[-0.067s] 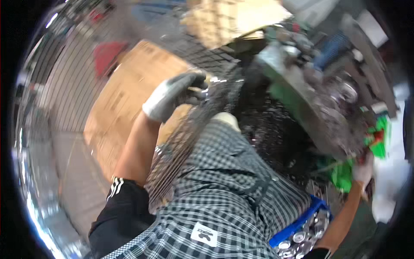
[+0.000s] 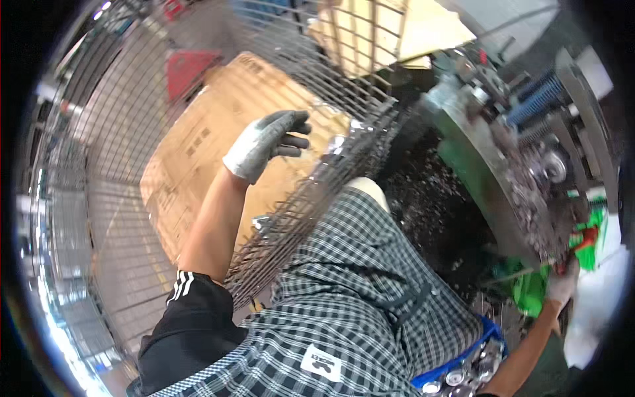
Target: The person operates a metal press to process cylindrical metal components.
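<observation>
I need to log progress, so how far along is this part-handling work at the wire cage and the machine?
Done: shiny metal parts already lie in the wire cage on its cardboard liner. In hand: the gloved left hand hovers open over the cage; the gloved right hand is at the machine. Left: more metal parts fill the blue bin.

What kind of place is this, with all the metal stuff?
Probably a small factory or metal workshop. A green machine sits beside dark metal scraps, a wire cage holds a cardboard box, and a blue crate holds shiny metal parts. The left hand and right hand wear work gloves.
</observation>
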